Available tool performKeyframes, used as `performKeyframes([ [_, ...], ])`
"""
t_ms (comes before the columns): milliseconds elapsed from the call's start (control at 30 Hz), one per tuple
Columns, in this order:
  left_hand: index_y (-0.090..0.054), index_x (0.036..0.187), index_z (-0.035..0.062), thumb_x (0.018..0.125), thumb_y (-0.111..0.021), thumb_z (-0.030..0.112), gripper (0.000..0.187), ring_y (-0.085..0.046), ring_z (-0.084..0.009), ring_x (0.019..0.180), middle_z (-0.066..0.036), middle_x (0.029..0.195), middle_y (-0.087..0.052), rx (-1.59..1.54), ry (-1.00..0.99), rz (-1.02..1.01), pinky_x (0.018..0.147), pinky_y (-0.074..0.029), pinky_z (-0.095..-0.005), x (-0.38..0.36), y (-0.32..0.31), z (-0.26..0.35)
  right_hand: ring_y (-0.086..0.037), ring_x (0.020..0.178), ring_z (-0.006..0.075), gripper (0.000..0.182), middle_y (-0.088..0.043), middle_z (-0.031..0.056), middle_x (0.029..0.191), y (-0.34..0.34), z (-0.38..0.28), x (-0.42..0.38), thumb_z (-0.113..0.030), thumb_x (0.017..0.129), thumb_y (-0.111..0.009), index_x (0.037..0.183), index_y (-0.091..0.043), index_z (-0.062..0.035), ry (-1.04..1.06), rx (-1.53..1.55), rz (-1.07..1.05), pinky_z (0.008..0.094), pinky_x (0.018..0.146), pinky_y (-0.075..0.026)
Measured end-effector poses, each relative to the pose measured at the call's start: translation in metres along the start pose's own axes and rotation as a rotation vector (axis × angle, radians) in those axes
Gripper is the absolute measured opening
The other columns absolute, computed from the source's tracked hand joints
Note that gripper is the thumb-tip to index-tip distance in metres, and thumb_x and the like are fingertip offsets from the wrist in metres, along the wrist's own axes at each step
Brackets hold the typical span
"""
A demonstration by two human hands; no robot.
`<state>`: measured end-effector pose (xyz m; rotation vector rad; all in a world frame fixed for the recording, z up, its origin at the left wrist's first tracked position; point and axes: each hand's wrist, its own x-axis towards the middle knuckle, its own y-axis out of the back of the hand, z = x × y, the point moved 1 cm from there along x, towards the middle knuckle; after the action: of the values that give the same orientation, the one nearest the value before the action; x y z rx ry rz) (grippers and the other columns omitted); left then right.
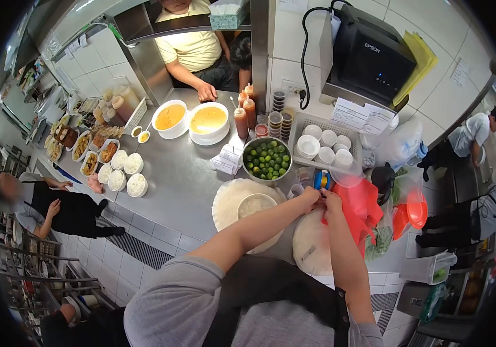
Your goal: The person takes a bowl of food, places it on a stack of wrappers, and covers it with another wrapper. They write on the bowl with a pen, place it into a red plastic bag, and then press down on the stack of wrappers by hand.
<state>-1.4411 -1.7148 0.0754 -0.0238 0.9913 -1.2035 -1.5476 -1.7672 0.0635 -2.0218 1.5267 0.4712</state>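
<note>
My left hand [310,199] and my right hand [333,201] meet at the right part of the counter, fingers pinched close together. Whatever they grip between them is too small to make out. Just beyond the fingertips stands a blue tape roll [322,180]. A red plastic bag [356,209] lies against my right hand. Under my forearms sits a round, pale, plastic-wrapped container [312,254] with a grey strip on top. To the left is a wide pale round thing [225,207] bearing a round tub [256,203], partly hidden by my left forearm.
A steel bowl of green limes [267,159], sauce bottles [241,120], a basket of white cups [317,141] and two orange-filled bowls [170,119] stand farther back. Rice cups [134,163] sit left. A printer [369,55] hangs above. People stand across the counter and on both sides.
</note>
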Motion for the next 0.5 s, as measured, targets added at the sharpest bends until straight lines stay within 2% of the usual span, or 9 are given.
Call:
performKeyframes([
  [67,-0.046,0.119,-0.0045,0.095,-0.044,0.011,0.029,-0.069,-0.0302,0.084,-0.02,0.104,-0.065,-0.065,0.041,-0.052,0.075,-0.059,-0.0411,0.023,0.011,-0.009,-0.064,0.069,0.0175,0.012,-0.07,0.0074,0.084,0.002,0.008,-0.006,-0.014,0.094,-0.063,0.097,-0.068,-0.0033,0.051,0.011,-0.042,0.0284,0.064,-0.051],
  [100,-0.049,0.118,-0.0029,0.097,-0.043,0.017,0.029,-0.069,-0.0295,0.083,-0.019,0.102,-0.066,-0.127,0.084,-0.107,0.075,-0.058,-0.0397,0.032,0.015,-0.013,-0.063,0.072,0.0155,0.013,-0.068,0.0065,0.087,0.003,0.012,-0.011,-0.014,0.092,-0.065,0.097,-0.067,-0.0025,0.19,-0.049,0.001,0.0275,0.064,-0.05],
  [133,-0.049,0.118,-0.0029,0.097,-0.043,0.017,0.029,-0.069,-0.0295,0.083,-0.019,0.102,-0.066,-0.128,0.083,-0.105,0.075,-0.058,-0.0397,0.025,0.012,-0.009,-0.061,0.074,0.0135,0.014,-0.067,0.0057,0.09,0.003,0.015,-0.02,-0.014,0.09,-0.068,0.098,-0.066,-0.0018,0.329,-0.108,0.044,0.0265,0.065,-0.05],
  [167,-0.05,0.117,-0.0024,0.098,-0.044,0.021,0.031,-0.07,-0.0292,0.085,-0.019,0.1,-0.067,-0.13,0.074,-0.035,0.076,-0.057,-0.0384,0.011,0.007,-0.003,-0.061,0.074,0.0135,0.014,-0.067,0.0057,0.09,0.004,0.013,-0.039,-0.014,0.09,-0.068,0.098,-0.066,-0.0018,0.328,-0.11,0.041,0.0265,0.065,-0.05],
  [233,-0.051,0.117,-0.0018,0.099,-0.044,0.025,0.033,-0.07,-0.0288,0.087,-0.018,0.098,-0.068,-0.135,0.069,0.039,0.077,-0.057,-0.0371,-0.005,0.0,0.004,-0.059,0.081,0.0117,0.012,-0.066,0.0045,0.093,0.002,-0.006,-0.111,-0.01,0.089,-0.068,0.096,-0.065,-0.0006,0.423,-0.288,0.011,0.027,0.071,-0.048],
  [333,-0.054,0.113,-0.0009,0.098,-0.05,0.033,0.037,-0.071,-0.0295,0.089,-0.019,0.099,-0.069,-0.172,0.1,0.051,0.074,-0.057,-0.0381,-0.014,-0.005,0.013,-0.057,0.08,0.0111,0.011,-0.065,0.0038,0.093,0.021,0.0,-0.193,-0.006,0.085,-0.07,0.093,-0.065,0.0011,0.447,-0.389,-0.029,0.0277,0.072,-0.047],
  [400,-0.052,0.113,-0.0022,0.089,-0.067,0.038,0.049,-0.071,-0.029,0.078,-0.023,0.102,-0.068,-0.033,0.081,0.05,0.064,-0.058,-0.0374,-0.022,-0.006,0.016,-0.056,0.079,0.0118,0.01,-0.063,0.0045,0.089,0.03,-0.016,-0.255,-0.002,0.081,-0.072,0.088,-0.066,0.0019,0.387,-0.481,-0.124,0.0274,0.072,-0.046],
  [433,-0.052,0.113,-0.0022,0.089,-0.067,0.038,0.049,-0.071,-0.029,0.078,-0.023,0.102,-0.068,-0.034,0.085,0.053,0.064,-0.058,-0.0374,-0.026,-0.01,0.019,-0.056,0.078,0.0127,0.01,-0.062,0.0051,0.086,0.034,-0.026,-0.28,0.0,0.078,-0.074,0.085,-0.066,0.0019,0.346,-0.515,-0.166,0.0275,0.072,-0.046],
  [500,-0.055,0.113,-0.0013,0.083,-0.078,0.037,0.054,-0.071,-0.0276,0.085,-0.023,0.106,-0.069,0.079,0.042,0.139,0.067,-0.057,-0.0326,-0.032,-0.016,0.024,-0.058,0.078,0.0146,0.012,-0.061,0.0066,0.083,0.037,-0.05,-0.316,0.004,0.071,-0.077,0.075,-0.067,0.001,0.502,-0.562,-0.258,0.0272,0.072,-0.045],
])
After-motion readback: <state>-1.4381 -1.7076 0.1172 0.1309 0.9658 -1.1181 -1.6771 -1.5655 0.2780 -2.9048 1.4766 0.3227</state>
